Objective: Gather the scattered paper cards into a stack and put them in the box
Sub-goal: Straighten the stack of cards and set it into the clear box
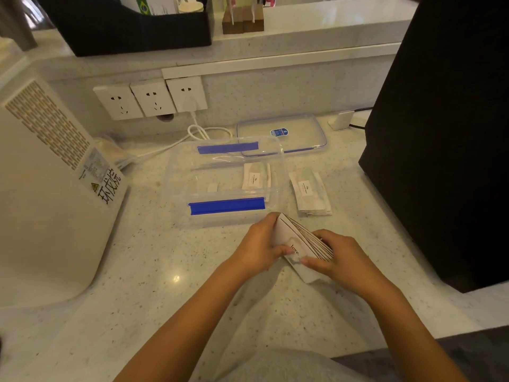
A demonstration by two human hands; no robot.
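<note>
Both hands close around a stack of paper cards (298, 244) held just above the speckled pale stone counter (154, 271), near its front middle. The left hand (257, 249) grips the stack's left end, thumb pressed on the glossy white face where the printed word "love." shows, while the right hand (340, 259) clamps the right end, fingers curled over the fanned, dark-lined card edges. The stack tilts, its upper corner raised toward the box (225, 183), and its lower corner pokes out below the hands. The box is a clear, rounded-corner plastic tub with two bright blue clip strips, one on the near rim and one on the far rim; it sits open just beyond the hands, and a small bundle of white cards (254, 176) lies inside it at the right end. Just right of the box, on the bare counter, rests another pile of white rectangular cards (309, 193) with small black print. The box's flat transparent lid (297, 133), bearing a blue label, lies behind the box, partly overlapped by it. A smooth cream appliance (41, 194) with a perforated grille stands at the left, a matte black block (446, 133) at the right, and three white wall sockets (151, 97) sit on the backsplash, a white cable (198, 130) looping down from one.
</note>
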